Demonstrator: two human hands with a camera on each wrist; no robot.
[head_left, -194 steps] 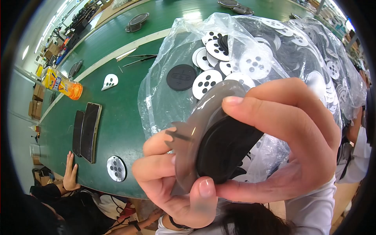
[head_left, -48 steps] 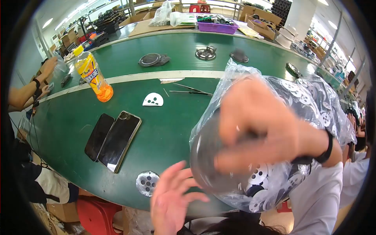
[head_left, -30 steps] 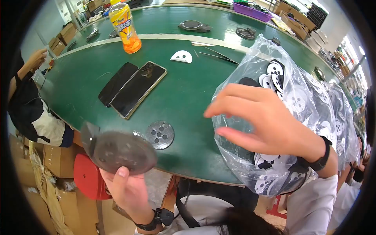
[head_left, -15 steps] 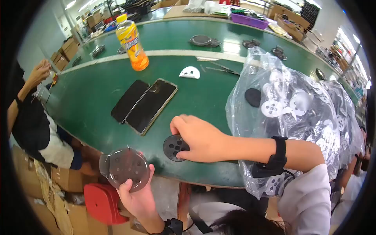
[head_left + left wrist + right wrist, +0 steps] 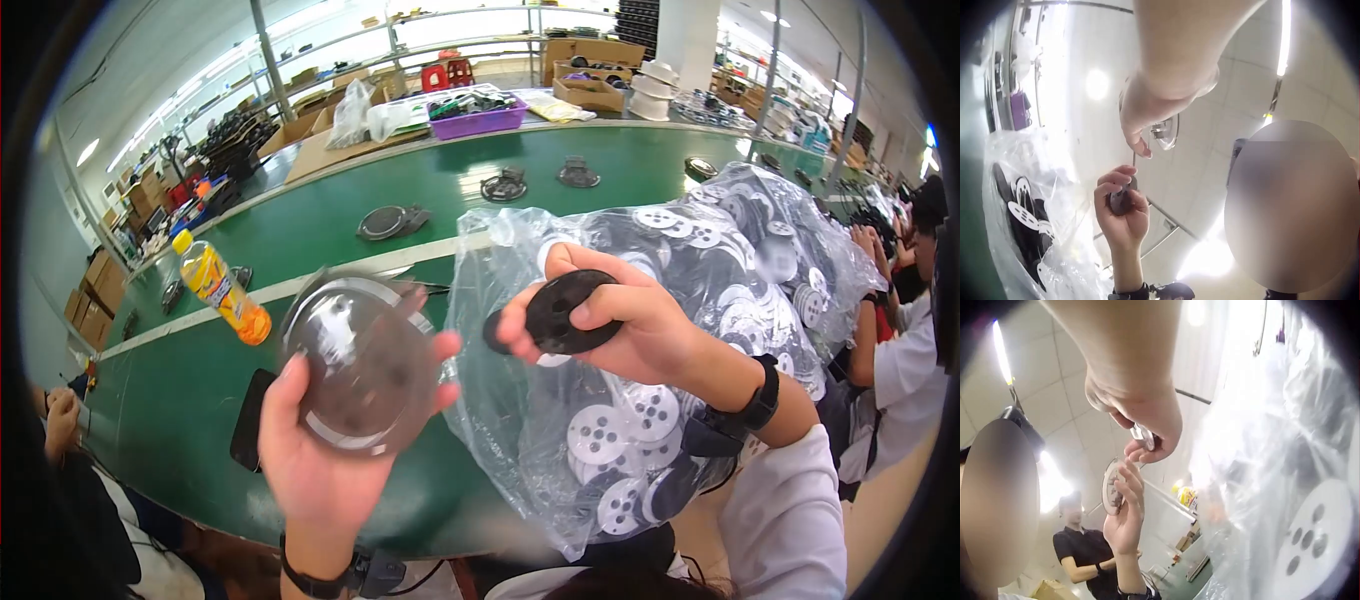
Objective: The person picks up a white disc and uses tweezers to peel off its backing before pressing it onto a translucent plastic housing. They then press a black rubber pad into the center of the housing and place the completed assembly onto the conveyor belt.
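My left hand [image 5: 325, 490] grips a round, smoky see-through plastic cover [image 5: 365, 360] by its edge, thumb on the near side and fingers behind. The cover is blurred and faces the camera. To its right, my right hand [image 5: 650, 325] pinches a black disc with several holes [image 5: 565, 312], thumb on its face and fingers curled behind. Both are raised over the table. The left wrist view shows the dark disc [image 5: 1121, 199] between the right fingers. In the right wrist view the cover [image 5: 1112, 487] stands on edge in the left hand.
A clear plastic bag [image 5: 500, 440] of white and black holed discs fills the table's right side. A dark phone [image 5: 250, 420] lies partly hidden behind the left hand. A drink bottle [image 5: 222, 290] stands at left. Similar assemblies [image 5: 393, 222] lie farther back; other people are at both sides.
My right hand took the holed disc from the table's near edge and lifted it in front of the bag. My left hand, which gained the smoky cover earlier, has raised it. The head view tilted up.
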